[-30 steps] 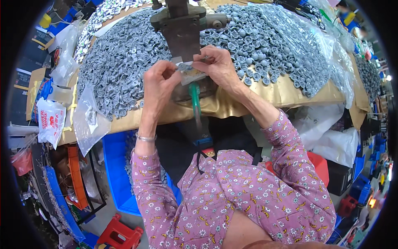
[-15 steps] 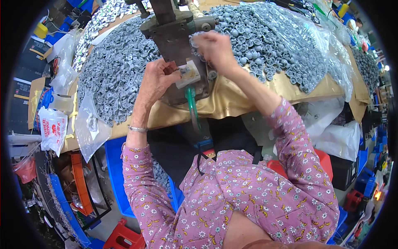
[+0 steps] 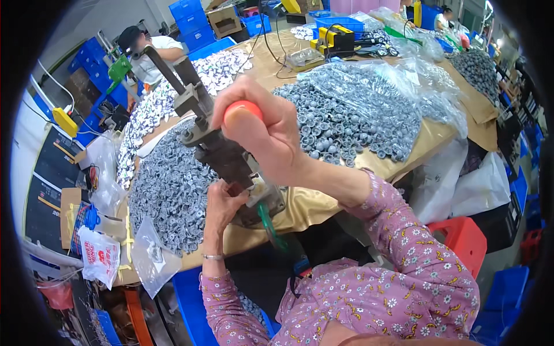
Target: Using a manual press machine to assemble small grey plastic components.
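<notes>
A dark metal hand press (image 3: 216, 147) stands at the table's front edge. My right hand (image 3: 271, 135) is closed around the red knob (image 3: 247, 107) of its lever, high in front of the press, the thumb lying over the knob. Down at the press base, my left hand (image 3: 222, 205) has its fingers pinched together beside a pale block (image 3: 259, 191) under the ram. Whatever those fingertips hold is hidden. A green curved piece (image 3: 265, 222) sticks out from the base toward me. Small grey round parts (image 3: 164, 190) are heaped left of the press.
Grey cup-shaped parts (image 3: 329, 124) lie piled on the right, partly under clear plastic (image 3: 381, 86). White pieces (image 3: 147, 130) spread along the far left. A person (image 3: 156, 55) sits across the table. A clear bag (image 3: 153, 259) hangs at the front edge; a red stool (image 3: 461, 242) stands at right.
My right hand has risen from beside the press base onto the red lever knob. My left hand stays at the block. The view has tilted up, showing more of the far table.
</notes>
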`<action>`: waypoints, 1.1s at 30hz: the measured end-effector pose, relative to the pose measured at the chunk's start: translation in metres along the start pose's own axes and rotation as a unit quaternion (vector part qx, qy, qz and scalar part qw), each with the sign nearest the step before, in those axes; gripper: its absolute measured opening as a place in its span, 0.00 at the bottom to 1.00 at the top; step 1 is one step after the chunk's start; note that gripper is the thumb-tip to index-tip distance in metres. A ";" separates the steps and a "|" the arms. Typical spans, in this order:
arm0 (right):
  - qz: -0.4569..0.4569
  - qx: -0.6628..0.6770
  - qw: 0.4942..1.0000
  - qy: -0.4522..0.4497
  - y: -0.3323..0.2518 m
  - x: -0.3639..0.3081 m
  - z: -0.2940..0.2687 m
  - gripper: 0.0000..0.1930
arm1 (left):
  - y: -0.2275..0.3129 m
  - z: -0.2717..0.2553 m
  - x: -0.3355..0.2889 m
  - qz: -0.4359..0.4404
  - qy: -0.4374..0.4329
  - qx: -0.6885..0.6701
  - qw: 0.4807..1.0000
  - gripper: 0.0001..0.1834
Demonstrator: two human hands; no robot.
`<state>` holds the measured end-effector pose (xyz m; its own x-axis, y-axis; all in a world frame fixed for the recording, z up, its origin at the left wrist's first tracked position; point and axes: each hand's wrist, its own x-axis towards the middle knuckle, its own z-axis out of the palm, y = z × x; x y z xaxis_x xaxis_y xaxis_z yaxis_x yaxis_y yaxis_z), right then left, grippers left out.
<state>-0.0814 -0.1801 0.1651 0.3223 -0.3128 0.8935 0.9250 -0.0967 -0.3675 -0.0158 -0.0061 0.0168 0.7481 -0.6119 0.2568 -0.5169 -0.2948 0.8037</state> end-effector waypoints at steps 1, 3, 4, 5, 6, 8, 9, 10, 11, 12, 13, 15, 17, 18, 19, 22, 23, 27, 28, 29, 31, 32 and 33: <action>-0.071 -0.022 0.997 -0.005 -0.001 -0.005 -0.002 0.21 | 0.003 0.000 -0.001 -0.010 0.001 0.001 1.000 0.08; 0.002 -0.009 0.998 -0.069 0.002 0.001 -0.007 0.14 | 0.002 -0.002 -0.002 -0.030 0.001 0.002 1.000 0.10; 0.053 -0.013 0.999 -0.002 0.019 0.015 0.002 0.19 | -0.002 -0.001 0.003 -0.035 -0.008 0.003 0.999 0.09; 0.143 -0.004 0.990 0.003 0.036 0.039 0.006 0.19 | -0.007 -0.006 0.000 -0.052 -0.007 0.009 0.999 0.09; 0.148 -0.003 0.989 0.005 0.064 0.057 -0.002 0.18 | -0.013 -0.006 0.006 -0.035 -0.017 -0.013 0.999 0.09; 0.283 -0.063 0.957 -0.022 0.141 0.104 -0.047 0.16 | -0.009 0.004 0.024 -0.024 -0.037 -0.020 0.999 0.10; 0.225 -0.169 0.959 -0.046 0.160 0.090 -0.054 0.17 | -0.008 0.000 0.020 -0.005 -0.025 0.000 1.000 0.09; 0.154 -0.263 0.949 -0.077 0.166 0.073 -0.055 0.18 | -0.026 -0.008 0.011 0.001 0.009 0.037 0.999 0.08; 0.121 -0.257 0.956 -0.072 0.169 0.045 -0.068 0.20 | -0.028 -0.011 -0.001 0.006 0.034 0.025 0.999 0.06; 0.081 -0.255 0.961 -0.065 0.167 0.016 -0.087 0.22 | -0.023 -0.015 -0.007 0.020 0.059 0.013 0.998 0.05; 0.104 -0.289 0.949 -0.077 0.152 -0.014 -0.094 0.18 | -0.019 -0.024 -0.022 0.001 0.089 0.043 0.995 0.04; 0.172 -0.357 0.909 -0.129 0.108 -0.068 -0.121 0.13 | -0.018 -0.036 -0.058 -0.024 0.120 0.075 0.990 0.04; 0.204 -0.364 0.889 -0.188 0.079 -0.117 -0.126 0.11 | -0.020 -0.072 -0.116 -0.084 0.133 0.098 0.983 0.04; 0.187 -0.349 0.895 -0.205 0.068 -0.136 -0.123 0.10 | -0.020 -0.089 -0.148 -0.131 0.138 0.112 0.975 0.04; 0.191 -0.339 0.896 -0.212 0.057 -0.145 -0.128 0.10 | -0.030 -0.099 -0.174 -0.211 0.130 0.094 0.964 0.05; 0.155 -0.456 0.818 -0.316 0.045 -0.163 -0.122 0.09 | -0.025 -0.113 -0.215 -0.260 0.104 0.234 0.931 0.13; 0.129 -0.491 0.797 -0.326 0.046 -0.169 -0.119 0.08 | -0.023 -0.105 -0.215 -0.259 0.133 0.214 0.932 0.13; 0.099 -0.553 0.749 -0.350 0.056 -0.177 -0.112 0.07 | -0.025 -0.063 -0.176 -0.156 0.226 0.175 0.945 0.14; 0.107 -0.556 0.746 -0.352 0.060 -0.178 -0.109 0.07 | -0.033 -0.053 -0.164 -0.129 0.248 0.187 0.942 0.15; 0.111 -0.547 0.752 -0.351 0.061 -0.178 -0.108 0.05 | -0.042 -0.046 -0.153 -0.113 0.241 0.201 0.943 0.14; 0.136 -0.515 0.779 -0.330 0.057 -0.181 -0.104 0.04 | -0.045 -0.037 -0.137 -0.133 0.221 0.216 0.942 0.14; 0.162 -0.481 0.806 -0.305 0.057 -0.180 -0.101 0.04 | -0.049 -0.037 -0.131 -0.132 0.223 0.216 0.941 0.14; 0.172 -0.461 0.823 -0.285 0.056 -0.177 -0.101 0.07 | -0.056 -0.032 -0.125 -0.120 0.218 0.288 0.925 0.14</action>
<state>-0.1066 -0.2261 -0.0398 0.8176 -0.0029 0.5758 0.2987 -0.8528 -0.4284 -0.0672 0.1101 -0.0429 0.9015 -0.1607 0.4019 -0.3562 -0.8030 0.4778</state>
